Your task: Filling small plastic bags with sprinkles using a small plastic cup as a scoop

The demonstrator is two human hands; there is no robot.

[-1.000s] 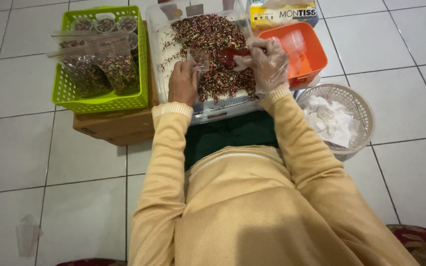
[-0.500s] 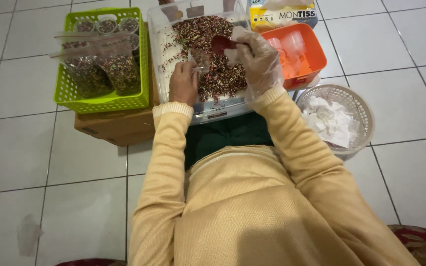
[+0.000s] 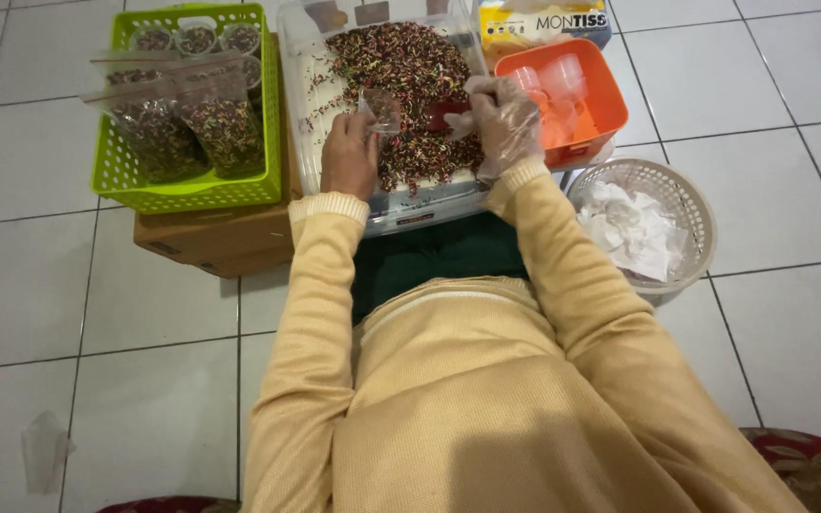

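A clear plastic tub (image 3: pixel 308 142) in front of me holds a heap of small multicoloured sprinkles (image 3: pixel 410 66). My left hand (image 3: pixel 349 157) holds a small clear plastic cup (image 3: pixel 382 109) over the heap. Wearing a thin clear glove, my right hand (image 3: pixel 501 119) grips a red scoop (image 3: pixel 444 114) just right of the cup, its bowl pointing toward the cup's mouth.
A green basket (image 3: pixel 187 190) with filled clear bags and cups sits on a cardboard box (image 3: pixel 216 237) at left. An orange tray (image 3: pixel 601 104) of empty cups is at right, a tissue box (image 3: pixel 544 24) behind it, a white basket (image 3: pixel 686 204) with crumpled paper nearer me.
My right hand has lifted the red scoop out of the sprinkles and brought it left to the cup. My left hand keeps the cup in about the same place.
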